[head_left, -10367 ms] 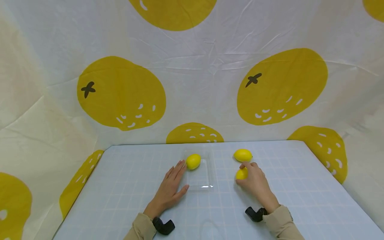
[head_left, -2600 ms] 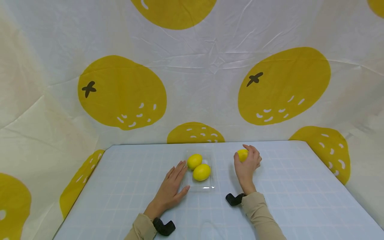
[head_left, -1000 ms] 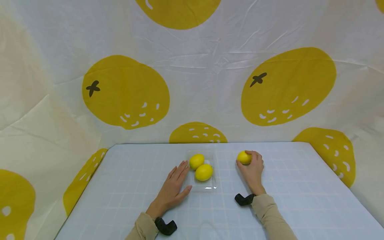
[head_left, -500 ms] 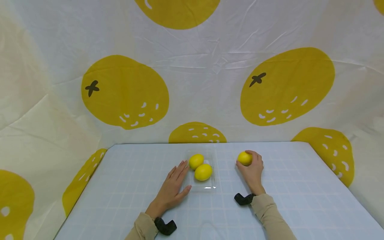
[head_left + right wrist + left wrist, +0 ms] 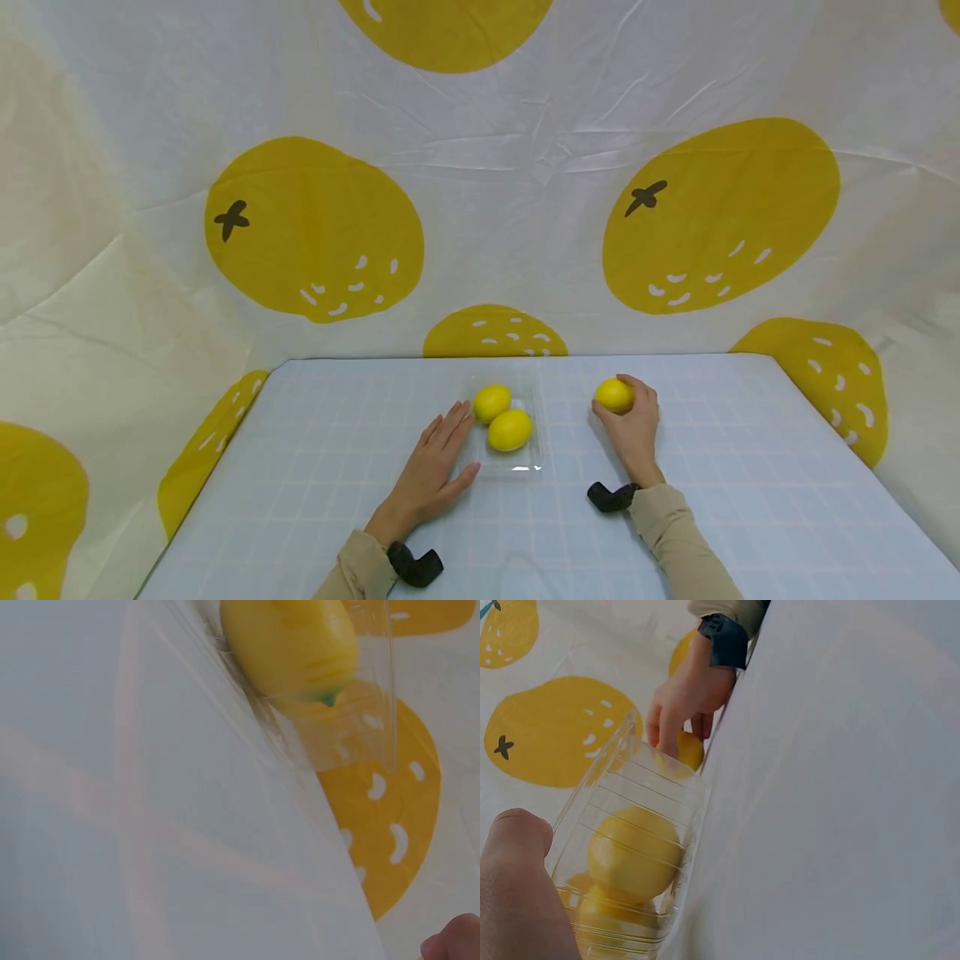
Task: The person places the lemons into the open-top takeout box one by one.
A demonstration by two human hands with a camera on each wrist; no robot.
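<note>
Two yellow lemons, a far one (image 5: pixel 492 403) and a nearer one (image 5: pixel 510 431), lie side by side in a clear plastic tray (image 5: pixel 531 458). Flat along the tray's left side rests my left hand (image 5: pixel 426 475), fingers straight and thumb spread near the front corner. My right hand (image 5: pixel 636 429) pinches a third lemon (image 5: pixel 613 395) between thumb and fingers, right of the tray. In the left wrist view this lemon (image 5: pixel 691 750) shows beyond the tray wall (image 5: pixel 630 776). The right wrist view shows a tray lemon's green tip (image 5: pixel 328 699) and only a fingertip (image 5: pixel 454 941) of that hand.
A pale blue checked cloth (image 5: pixel 300 500) covers the table. Behind it hangs a white curtain (image 5: pixel 510 208) printed with big yellow fruit. Black wrist cameras, one on the left wrist (image 5: pixel 415 567) and one on the right (image 5: pixel 611 497), stick out above the cloth.
Since the oldest frame a second lemon has come into the tray. My right hand has moved to the farther lemon and taken hold of it. Over the last second both hands barely move.
</note>
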